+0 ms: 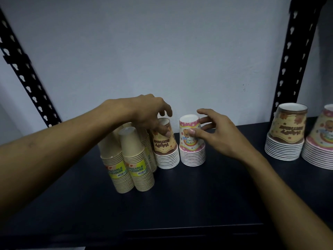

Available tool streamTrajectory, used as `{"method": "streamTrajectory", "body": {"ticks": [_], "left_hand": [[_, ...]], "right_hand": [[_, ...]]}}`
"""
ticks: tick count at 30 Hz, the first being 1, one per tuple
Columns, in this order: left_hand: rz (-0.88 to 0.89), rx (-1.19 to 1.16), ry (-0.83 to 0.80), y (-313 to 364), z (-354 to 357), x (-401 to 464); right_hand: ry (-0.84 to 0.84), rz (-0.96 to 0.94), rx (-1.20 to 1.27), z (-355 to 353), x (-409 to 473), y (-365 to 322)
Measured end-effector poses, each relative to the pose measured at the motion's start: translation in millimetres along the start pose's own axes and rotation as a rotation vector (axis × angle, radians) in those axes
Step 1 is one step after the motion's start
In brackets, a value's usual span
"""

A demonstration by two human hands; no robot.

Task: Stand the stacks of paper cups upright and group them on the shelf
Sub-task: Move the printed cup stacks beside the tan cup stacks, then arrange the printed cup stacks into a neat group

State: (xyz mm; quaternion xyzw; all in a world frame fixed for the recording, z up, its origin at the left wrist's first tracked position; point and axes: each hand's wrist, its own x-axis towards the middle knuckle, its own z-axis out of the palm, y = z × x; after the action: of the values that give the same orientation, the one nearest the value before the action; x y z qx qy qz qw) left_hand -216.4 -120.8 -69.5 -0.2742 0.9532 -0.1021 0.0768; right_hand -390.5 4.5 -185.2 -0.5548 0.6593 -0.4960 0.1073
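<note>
Several plain beige cup stacks (126, 165) in wrap with yellow labels stand upside down at the left of the dark shelf (180, 199). Right of them stands a yellow "Happy Birthday" stack (166, 150), and my left hand (149, 114) grips its top cup from above. Next to it stands a pink birthday stack (191, 148); my right hand (214, 132) holds its top cup with thumb in front and fingers behind. A small gap separates these two stacks.
Two more stacks stand upright at the far right: a yellow birthday stack (286, 132) and a pink stack (320, 141) cut off by the frame edge. Black perforated uprights (295, 51) rise at both sides. A grey wall (162, 51) lies behind.
</note>
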Motion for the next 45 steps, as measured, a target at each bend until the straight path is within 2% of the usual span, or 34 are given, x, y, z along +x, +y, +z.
{"method": "streamTrajectory", "body": {"ticks": [5,9,12,15,18,21,24,27,30,35,45], "left_hand": [[0.018,-0.085,0.155,24.2,-18.2,-7.9],[0.118,-0.418,0.370,71.2,-18.3,-9.8],[0.217,-0.656,0.448,121.9,9.5,2.2],[0.250,-0.743,0.414,172.7,48.0,23.0],[0.226,-0.755,0.319,206.5,83.4,46.8],[0.190,-0.745,0.239,224.3,109.0,67.8],[0.206,-0.717,0.236,235.0,116.0,81.5],[0.222,-0.825,0.223,241.1,112.3,93.4],[0.153,-0.987,0.255,246.9,109.0,104.0],[0.122,-1.020,0.331,251.4,110.8,113.7],[0.091,-1.111,0.313,244.8,117.4,95.6]], "right_hand": [[0.074,0.007,-0.079,-24.7,-17.4,4.4],[0.148,0.075,-0.185,-52.9,-50.4,20.9],[0.192,0.131,-0.285,-72.9,-79.5,37.7],[0.196,0.178,-0.440,-88.7,-118.2,57.2],[0.132,0.250,-0.702,-98.3,-156.6,71.0],[0.187,0.329,-0.860,-112.7,-176.4,76.9],[0.294,0.402,-0.799,-124.7,-181.4,83.2],[0.360,0.455,-0.709,-124.4,-178.6,85.3],[0.466,0.493,-0.611,-124.1,-167.9,84.0],[0.452,0.534,-0.684,-130.3,-145.9,92.7],[0.450,0.519,-0.654,-137.1,-142.6,90.6]]}}
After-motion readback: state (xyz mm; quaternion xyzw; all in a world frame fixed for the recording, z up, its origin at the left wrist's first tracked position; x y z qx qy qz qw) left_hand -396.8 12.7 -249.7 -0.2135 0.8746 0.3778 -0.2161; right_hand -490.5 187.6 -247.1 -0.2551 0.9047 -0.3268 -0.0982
